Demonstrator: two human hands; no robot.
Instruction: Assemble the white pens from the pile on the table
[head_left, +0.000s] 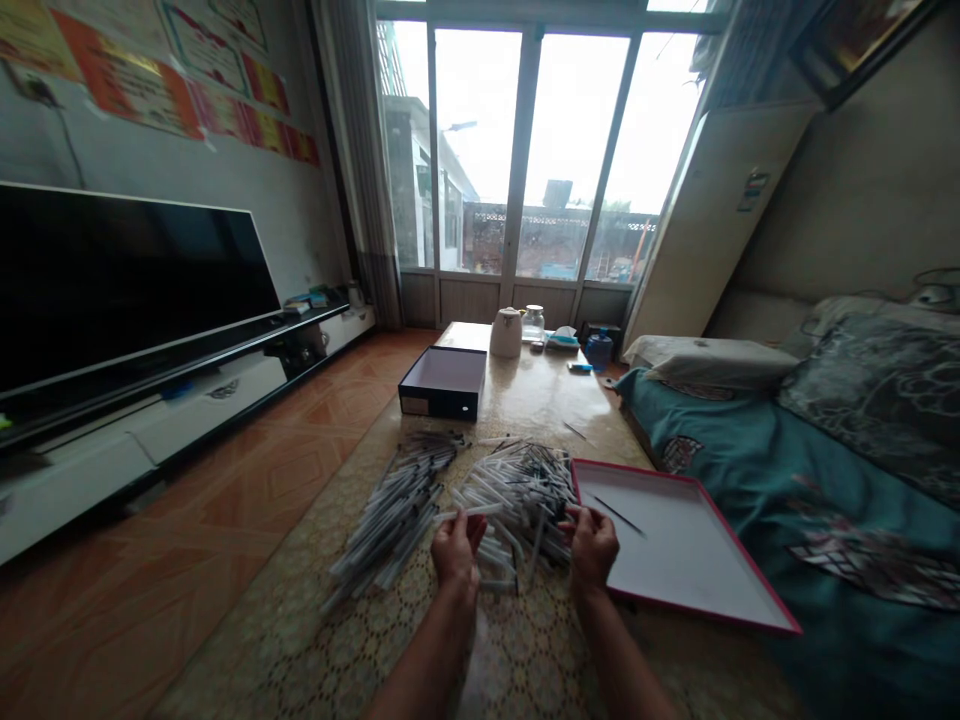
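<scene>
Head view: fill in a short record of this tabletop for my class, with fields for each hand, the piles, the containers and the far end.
Left hand: holding a whitish tube
Right hand: fingers bent together beside the tray; grip unclear
Left pile: translucent tubes, roughly lined up
Middle pile: tubes lying in mixed directions
Red-rimmed tray: thin dark stick over it
Dark-sided box: beyond left pile, open upward
Far end: pale kettle, glass jar
</scene>
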